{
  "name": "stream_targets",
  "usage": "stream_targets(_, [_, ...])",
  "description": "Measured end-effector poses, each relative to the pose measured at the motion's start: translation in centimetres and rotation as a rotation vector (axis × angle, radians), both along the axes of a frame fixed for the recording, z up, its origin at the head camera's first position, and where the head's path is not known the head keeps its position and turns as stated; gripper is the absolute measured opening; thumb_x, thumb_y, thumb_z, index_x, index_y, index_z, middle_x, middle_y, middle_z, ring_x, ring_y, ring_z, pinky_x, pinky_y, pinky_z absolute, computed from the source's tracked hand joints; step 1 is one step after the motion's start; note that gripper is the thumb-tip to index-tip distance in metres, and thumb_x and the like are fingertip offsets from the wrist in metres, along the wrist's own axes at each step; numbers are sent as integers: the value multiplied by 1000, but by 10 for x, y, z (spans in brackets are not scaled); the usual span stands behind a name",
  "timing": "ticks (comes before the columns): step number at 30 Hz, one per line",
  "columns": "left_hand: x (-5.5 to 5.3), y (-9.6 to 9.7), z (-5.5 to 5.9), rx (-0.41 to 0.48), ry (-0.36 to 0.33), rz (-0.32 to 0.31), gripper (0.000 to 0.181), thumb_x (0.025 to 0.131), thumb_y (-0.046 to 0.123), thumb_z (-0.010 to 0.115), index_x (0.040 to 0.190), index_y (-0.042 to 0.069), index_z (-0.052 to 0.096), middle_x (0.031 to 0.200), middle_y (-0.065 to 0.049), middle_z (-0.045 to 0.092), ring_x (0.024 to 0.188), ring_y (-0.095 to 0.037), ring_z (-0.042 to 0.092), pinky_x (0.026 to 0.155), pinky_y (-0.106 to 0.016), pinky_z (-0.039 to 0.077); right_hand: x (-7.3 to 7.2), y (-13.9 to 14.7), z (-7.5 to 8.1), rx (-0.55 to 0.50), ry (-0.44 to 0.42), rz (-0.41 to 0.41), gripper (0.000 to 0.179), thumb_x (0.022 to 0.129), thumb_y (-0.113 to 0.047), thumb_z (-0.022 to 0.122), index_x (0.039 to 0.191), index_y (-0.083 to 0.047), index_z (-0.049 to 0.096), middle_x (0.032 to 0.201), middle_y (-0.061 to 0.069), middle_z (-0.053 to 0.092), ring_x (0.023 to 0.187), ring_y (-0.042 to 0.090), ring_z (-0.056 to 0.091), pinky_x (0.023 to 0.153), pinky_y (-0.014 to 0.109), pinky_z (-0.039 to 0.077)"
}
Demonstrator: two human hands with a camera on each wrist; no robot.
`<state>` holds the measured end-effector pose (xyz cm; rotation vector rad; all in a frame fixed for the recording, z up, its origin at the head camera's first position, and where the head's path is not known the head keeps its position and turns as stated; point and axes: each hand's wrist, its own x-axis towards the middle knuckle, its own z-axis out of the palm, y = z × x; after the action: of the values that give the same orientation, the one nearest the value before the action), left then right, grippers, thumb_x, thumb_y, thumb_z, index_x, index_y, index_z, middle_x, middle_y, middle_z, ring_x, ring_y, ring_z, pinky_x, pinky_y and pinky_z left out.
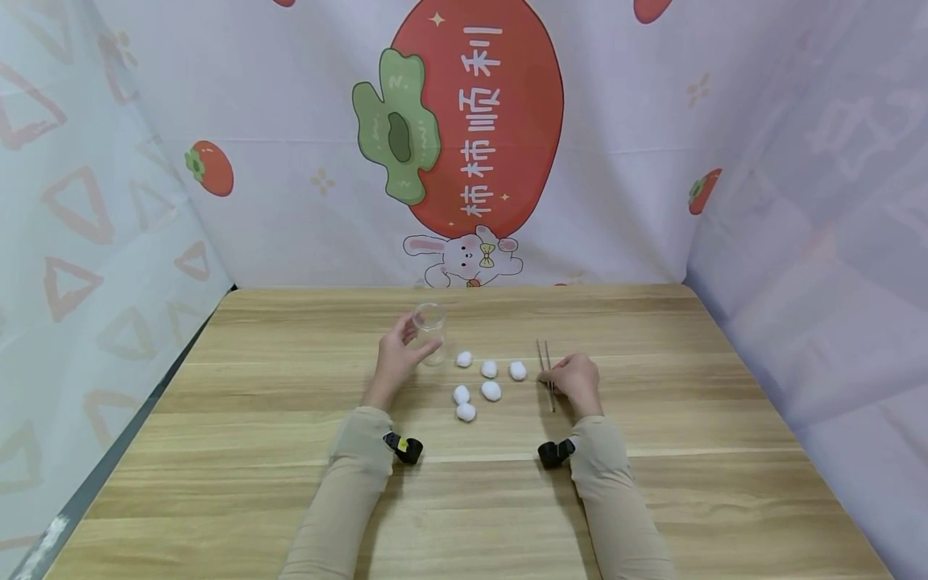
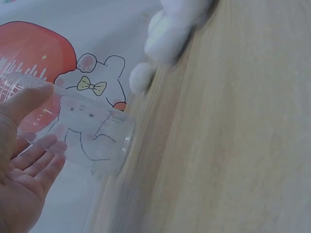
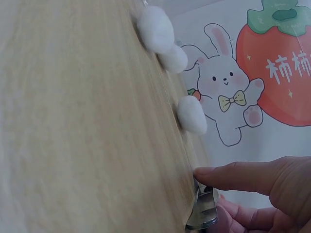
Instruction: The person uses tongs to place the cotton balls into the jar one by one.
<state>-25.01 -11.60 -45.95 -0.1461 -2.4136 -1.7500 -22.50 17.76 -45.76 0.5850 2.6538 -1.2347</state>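
My left hand holds a clear plastic jar between thumb and fingers at the left of the group. Its open rim faces up. In the left wrist view, the thumb lies across the near side of the jar. At the right, my right hand pinches long metal tweezers low over the tabletop. The shiny bent end of the tweezers shows below the thumb in the right wrist view. Several white cotton balls lie loose between the two hands.
A wood-grain table runs back to a printed cloth with a persimmon and a rabbit. Pale cloth walls stand at both sides. Small black cameras are strapped on both sleeved wrists.
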Motion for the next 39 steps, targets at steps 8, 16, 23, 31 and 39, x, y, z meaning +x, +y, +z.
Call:
stream_targets(8, [3, 1, -1, 11, 29, 4, 62, 77, 12, 80, 131, 0, 52, 133, -26, 57, 128, -37, 55, 114, -41, 46, -1, -1, -1, 28, 11, 5, 17, 78, -14, 76, 80, -1, 66, 57, -3, 59, 48, 6, 54, 43, 15, 44])
stream_targets(16, [8, 2, 1, 9, 16, 20, 69, 76, 12, 81, 136, -1, 48, 134, -24, 57, 128, -37, 55, 114, -40, 46, -2, -2, 1, 21, -3, 3, 15, 80, -15, 74, 81, -1, 67, 57, -3, 59, 49, 6, 54, 44, 15, 44])
stream_targets(23, [14, 3, 3, 20, -36, 29, 72, 76, 14, 81, 138, 0, 46, 137, -21, 56, 130, -35, 54, 115, -40, 45, -1, 0, 3, -18, -9, 16, 19, 81, -17, 74, 85, 0, 69, 58, -1, 63, 49, 5, 56, 46, 15, 46])
stream_targets(31, [17, 3, 0, 20, -59, 37, 70, 76, 17, 81, 137, 4, 49, 137, -18, 57, 130, -32, 55, 115, -38, 45, 0, 2, 4, -56, -10, 47, 20, 83, -17, 72, 88, 2, 69, 58, -3, 61, 50, 6, 58, 48, 15, 48])
stream_targets(39, [22, 3, -1, 18, -44, 11, 71, 76, 17, 81, 137, 3, 48, 137, -19, 57, 130, -34, 54, 116, -40, 44, 0, 2, 8, -109, -21, 56, 20, 83, -14, 70, 91, 3, 68, 61, -3, 60, 53, 6, 58, 49, 14, 50])
